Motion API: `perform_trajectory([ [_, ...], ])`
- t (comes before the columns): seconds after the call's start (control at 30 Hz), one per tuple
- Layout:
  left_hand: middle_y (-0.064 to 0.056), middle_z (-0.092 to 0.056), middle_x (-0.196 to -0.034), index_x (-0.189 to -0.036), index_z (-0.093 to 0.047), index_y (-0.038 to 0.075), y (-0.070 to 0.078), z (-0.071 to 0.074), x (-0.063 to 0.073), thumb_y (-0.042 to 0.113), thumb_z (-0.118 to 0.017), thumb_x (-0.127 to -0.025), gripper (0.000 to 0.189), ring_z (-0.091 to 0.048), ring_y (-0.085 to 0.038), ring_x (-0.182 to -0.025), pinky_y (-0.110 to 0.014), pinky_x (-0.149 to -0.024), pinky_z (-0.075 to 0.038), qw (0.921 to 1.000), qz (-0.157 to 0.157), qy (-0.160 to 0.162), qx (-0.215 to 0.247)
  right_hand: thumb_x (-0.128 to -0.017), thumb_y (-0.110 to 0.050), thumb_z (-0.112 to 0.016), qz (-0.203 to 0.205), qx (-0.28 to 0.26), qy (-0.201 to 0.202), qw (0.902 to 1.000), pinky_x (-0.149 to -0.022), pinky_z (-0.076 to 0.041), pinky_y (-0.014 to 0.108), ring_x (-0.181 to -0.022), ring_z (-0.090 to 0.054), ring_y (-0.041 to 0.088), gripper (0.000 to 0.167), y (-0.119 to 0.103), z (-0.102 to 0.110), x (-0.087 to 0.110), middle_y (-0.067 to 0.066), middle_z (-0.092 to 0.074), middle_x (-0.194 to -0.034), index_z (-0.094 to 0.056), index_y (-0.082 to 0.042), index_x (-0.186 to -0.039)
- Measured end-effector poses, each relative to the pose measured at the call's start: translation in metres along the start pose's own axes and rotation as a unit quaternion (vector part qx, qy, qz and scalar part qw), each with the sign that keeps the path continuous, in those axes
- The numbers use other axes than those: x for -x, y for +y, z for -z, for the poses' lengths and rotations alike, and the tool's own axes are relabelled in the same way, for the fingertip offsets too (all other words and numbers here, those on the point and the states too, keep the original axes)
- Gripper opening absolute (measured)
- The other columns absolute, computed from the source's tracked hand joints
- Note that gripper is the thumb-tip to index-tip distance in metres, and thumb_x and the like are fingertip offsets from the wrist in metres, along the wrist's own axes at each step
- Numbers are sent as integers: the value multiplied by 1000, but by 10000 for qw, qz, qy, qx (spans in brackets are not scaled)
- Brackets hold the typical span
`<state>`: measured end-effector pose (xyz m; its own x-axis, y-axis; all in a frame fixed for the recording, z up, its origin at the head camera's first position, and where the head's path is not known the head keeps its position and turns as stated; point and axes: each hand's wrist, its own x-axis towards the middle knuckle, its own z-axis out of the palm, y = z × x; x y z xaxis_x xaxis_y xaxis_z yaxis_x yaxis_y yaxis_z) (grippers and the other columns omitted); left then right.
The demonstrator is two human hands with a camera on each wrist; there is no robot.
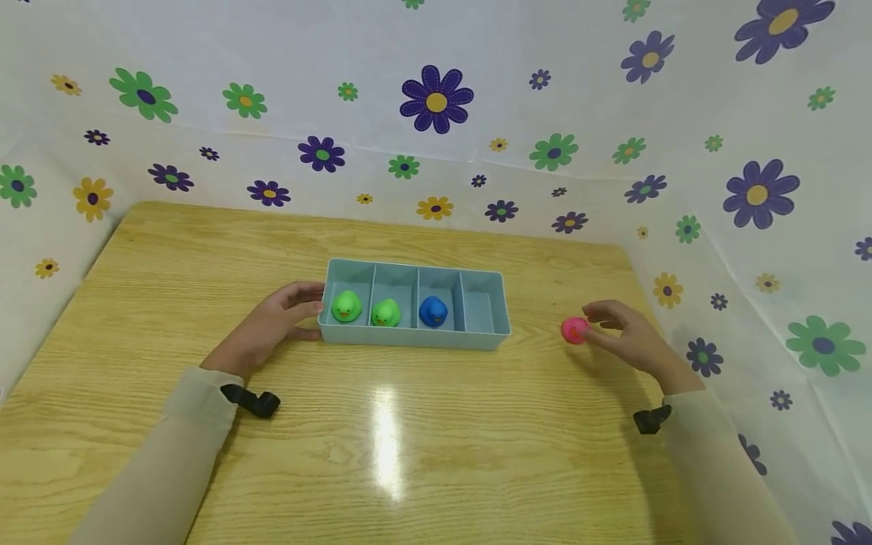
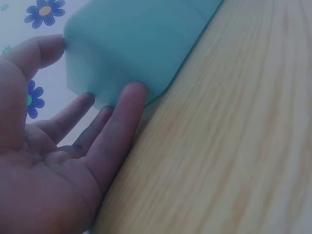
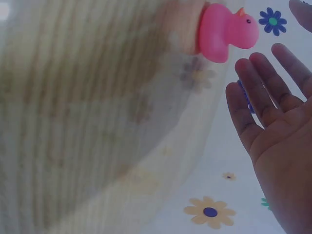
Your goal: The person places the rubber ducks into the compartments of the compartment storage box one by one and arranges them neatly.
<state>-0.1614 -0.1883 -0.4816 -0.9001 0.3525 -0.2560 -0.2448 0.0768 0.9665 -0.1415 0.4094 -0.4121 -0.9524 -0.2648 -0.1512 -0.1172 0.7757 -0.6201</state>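
Observation:
A blue-grey divided tray (image 1: 402, 337) sits on the wooden table. From left to right, its first two compartments each hold a green rubber duck (image 1: 347, 306), and the third holds a blue rubber duck (image 1: 433, 311). At the tray's left end, my left hand (image 1: 272, 322) rests its fingertips (image 2: 132, 95) against the end wall (image 2: 122, 53), fingers spread. Right of the tray, a pink rubber duck (image 1: 574, 330) stands upright on the table. My right hand (image 1: 630, 337) is beside that duck with thumb and fingers apart; in the right wrist view, a gap separates the fingers from the pink duck (image 3: 217, 34).
The wooden table (image 1: 306, 446) ends at a white flower-patterned cloth (image 1: 272, 45) hung behind it and along both sides. Bare table lies between the tray and the pink duck. Each wrist wears a black strap camera (image 1: 253, 401).

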Motion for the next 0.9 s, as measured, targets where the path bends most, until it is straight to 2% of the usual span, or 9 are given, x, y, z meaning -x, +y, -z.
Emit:
perform_trajectory([
  [0.1, -16, -41, -156, -156, -38, 7, 0, 1, 1, 32, -61, -106, 61, -51, -33, -132, -35, -92, -60, 10000, -3, 22, -6, -101, -25, -70, -19, 4, 87, 10000, -104, -49, 56, -123, -58, 43, 48, 5, -4, 2, 23, -60, -138, -56, 0, -140],
  [0.17, -17, -40, -156, -156, -38, 6, 0, 1, 1, 33, -62, -106, 62, -51, -33, -132, -35, -92, -60, 10000, -8, 23, 6, -102, -26, -69, -28, 69, 161, 9998, -101, -53, 42, -119, -61, 39, 45, 8, -7, 3, 21, -62, -134, -59, -1, -138],
  [0.3, -17, -40, -156, -156, -38, 6, -1, 1, 0, 32, -62, -106, 62, -52, -31, -131, -35, -92, -60, 10000, 0, 14, 49, -102, -25, -69, -81, 60, 312, 9995, -91, -51, 15, -115, -63, 37, 40, 13, -13, 3, 20, -65, -129, -62, 0, -133],
  [0.37, -17, -40, -156, -156, -38, 6, -1, 2, -1, 31, -62, -106, 61, -52, -30, -130, -35, -92, -60, 10000, 6, 9, 61, -102, -27, -69, -180, 8, 357, 9992, -86, -49, 10, -114, -64, 39, 41, 13, -15, 2, 21, -65, -128, -62, 0, -132],
  [0.43, -17, -40, -156, -156, -39, 6, -1, 2, -1, 31, -62, -106, 60, -52, -30, -130, -35, -92, -60, 9999, 15, -1, 101, -102, -30, -69, -309, -16, 418, 9986, -84, -50, 11, -112, -65, 40, 42, 13, -17, 2, 21, -66, -128, -63, -1, -131],
  [0.6, -17, -41, -156, -156, -39, 6, -1, 2, 0, 33, -64, -105, 63, -52, -31, -130, -34, -93, -60, 9999, 13, 2, 142, -100, -38, -71, -526, 66, 626, 9966, -84, -53, 22, -110, -67, 37, 43, 13, -22, 0, 19, -69, -125, -66, -4, -127],
  [0.73, -16, -41, -156, -155, -40, 7, -1, 2, 1, 35, -65, -104, 63, -52, -32, -131, -35, -93, -60, 9999, -24, 6, 115, -99, -39, -71, -612, 184, 762, 9950, -89, -55, 36, -109, -67, 34, 43, 12, -28, -3, 17, -71, -121, -66, -5, -125],
  [0.9, -15, -41, -157, -155, -40, 7, 0, 1, 1, 34, -64, -104, 62, -49, -34, -134, -34, -94, -59, 9999, 4, 3, 132, -101, -37, -69, -582, 183, 803, 9949, -94, -54, 51, -110, -66, 38, 42, 11, -31, -6, 20, -70, -121, -65, -2, -124],
])
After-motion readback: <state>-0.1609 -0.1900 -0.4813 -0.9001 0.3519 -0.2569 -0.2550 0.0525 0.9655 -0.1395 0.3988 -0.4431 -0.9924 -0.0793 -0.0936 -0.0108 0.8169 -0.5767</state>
